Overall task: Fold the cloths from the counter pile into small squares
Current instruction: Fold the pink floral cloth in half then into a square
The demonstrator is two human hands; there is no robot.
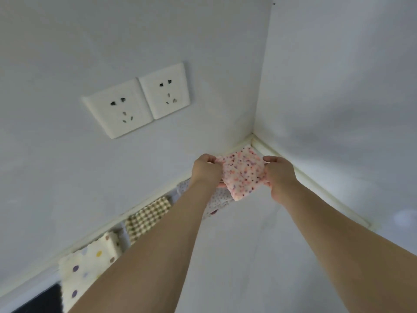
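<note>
A small folded pink cloth with red and purple speckles [242, 171] is held in the far corner of the white counter [248, 256]. My left hand [206, 170] grips its left edge and my right hand [278, 175] grips its right edge, both with curled fingers. Whether the cloth rests on the counter or hangs just above it cannot be told. A lilac dotted cloth [216, 199] lies under my left forearm, partly hidden.
Along the back wall lie a brown checked cloth [149, 214], a cream cloth with coloured dots [88, 267] and a dark cloth [42, 299]. Two white wall sockets [137, 100] sit above. Walls meet at the corner [253, 136], with a raised trim along the counter.
</note>
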